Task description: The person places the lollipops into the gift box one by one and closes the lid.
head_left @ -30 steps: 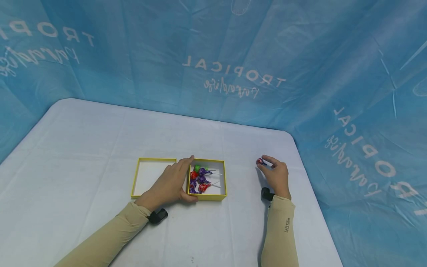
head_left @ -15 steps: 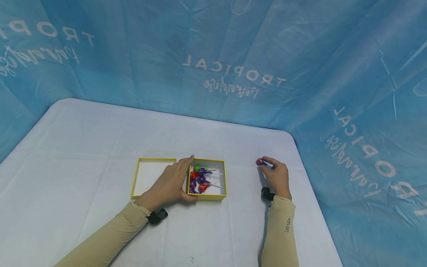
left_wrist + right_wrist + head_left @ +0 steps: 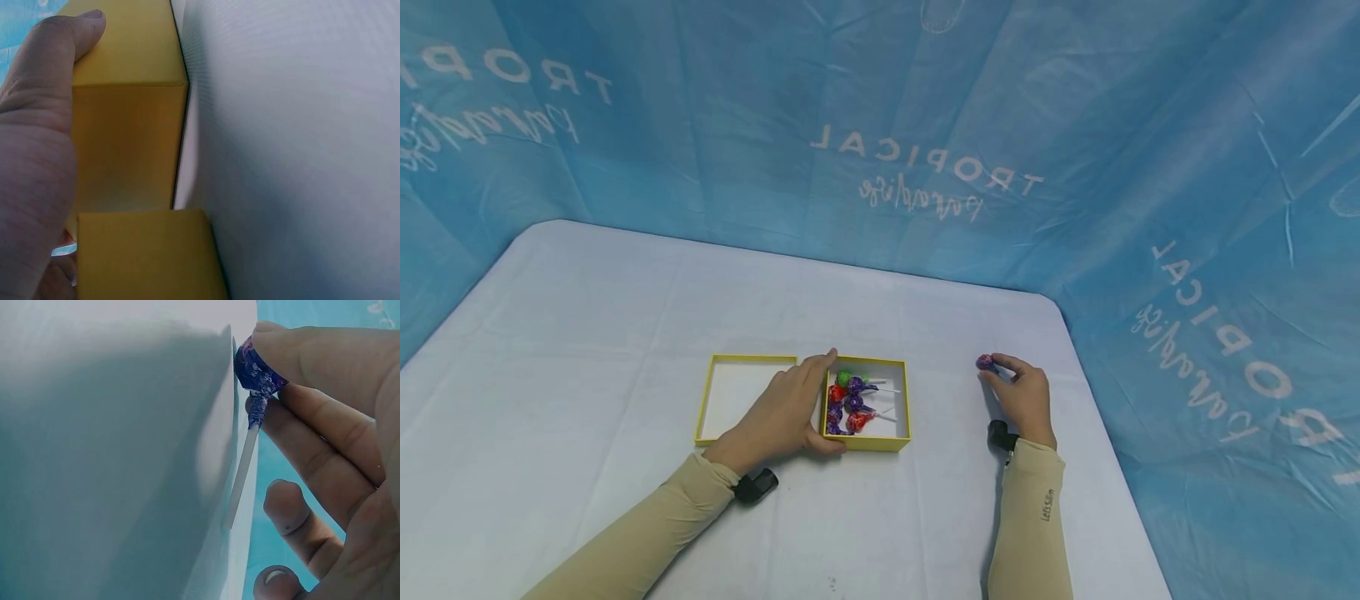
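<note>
My left hand [image 3: 782,408] grips the left end of a yellow box [image 3: 891,445], thumb on its near side and fingers at the far corner. In the left wrist view the thumb [image 3: 65,44] presses on the box's yellow wall [image 3: 128,44]. Inside lie several wrapped lollipops, among them a green one [image 3: 844,378], a red one [image 3: 856,422] and purple ones, heads mostly leftward. To the right, my right hand [image 3: 1022,396] pinches a purple-wrapped lollipop [image 3: 253,372] by its head between thumb and fingers. Its white stick [image 3: 244,481] points down in the right wrist view, close along the tablecloth.
A shallow yellow-edged lid [image 3: 745,387] with a white inside lies left of the box, partly behind the left hand. A white cloth covers the table [image 3: 850,533]. Blue printed curtains [image 3: 880,100] stand behind and along the sides.
The lollipop has turned in the right hand's fingers, its visible side going from reddish to purple, and the fingertips have shifted slightly. The left hand and the box stay where they were.
</note>
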`<action>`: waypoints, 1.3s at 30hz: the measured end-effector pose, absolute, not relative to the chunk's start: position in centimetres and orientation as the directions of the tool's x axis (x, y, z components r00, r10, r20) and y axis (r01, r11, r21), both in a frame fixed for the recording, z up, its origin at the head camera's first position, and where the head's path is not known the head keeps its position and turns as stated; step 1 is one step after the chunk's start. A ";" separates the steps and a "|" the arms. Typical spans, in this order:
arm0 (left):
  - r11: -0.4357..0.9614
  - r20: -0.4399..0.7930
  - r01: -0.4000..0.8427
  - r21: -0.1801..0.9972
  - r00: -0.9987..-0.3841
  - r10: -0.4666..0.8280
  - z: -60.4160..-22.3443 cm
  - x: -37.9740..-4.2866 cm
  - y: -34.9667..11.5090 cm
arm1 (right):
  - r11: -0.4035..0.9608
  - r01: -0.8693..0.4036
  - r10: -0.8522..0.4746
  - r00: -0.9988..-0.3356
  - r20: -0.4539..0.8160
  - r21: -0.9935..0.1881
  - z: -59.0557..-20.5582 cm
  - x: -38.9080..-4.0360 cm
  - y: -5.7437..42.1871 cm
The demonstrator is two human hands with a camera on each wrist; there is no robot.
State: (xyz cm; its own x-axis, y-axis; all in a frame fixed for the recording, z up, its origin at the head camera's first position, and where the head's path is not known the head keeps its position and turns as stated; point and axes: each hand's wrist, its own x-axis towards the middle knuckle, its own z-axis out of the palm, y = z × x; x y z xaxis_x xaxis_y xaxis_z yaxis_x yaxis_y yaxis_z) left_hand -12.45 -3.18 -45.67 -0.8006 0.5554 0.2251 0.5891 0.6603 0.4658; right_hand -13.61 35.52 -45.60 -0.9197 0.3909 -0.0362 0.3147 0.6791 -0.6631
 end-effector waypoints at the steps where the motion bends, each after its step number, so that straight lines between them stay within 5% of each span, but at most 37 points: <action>1: 0.659 0.222 0.587 0.470 -0.801 0.556 -45.6 -12.4 -3.2 | 0.679 0.315 0.392 -0.919 -0.036 -0.664 -45.6 -13.7 35.5; 39: 0.656 0.224 0.589 0.472 -0.800 0.557 -45.4 -12.3 -3.2 | 0.677 0.271 0.398 -0.917 0.030 -0.684 -45.6 -14.2 35.0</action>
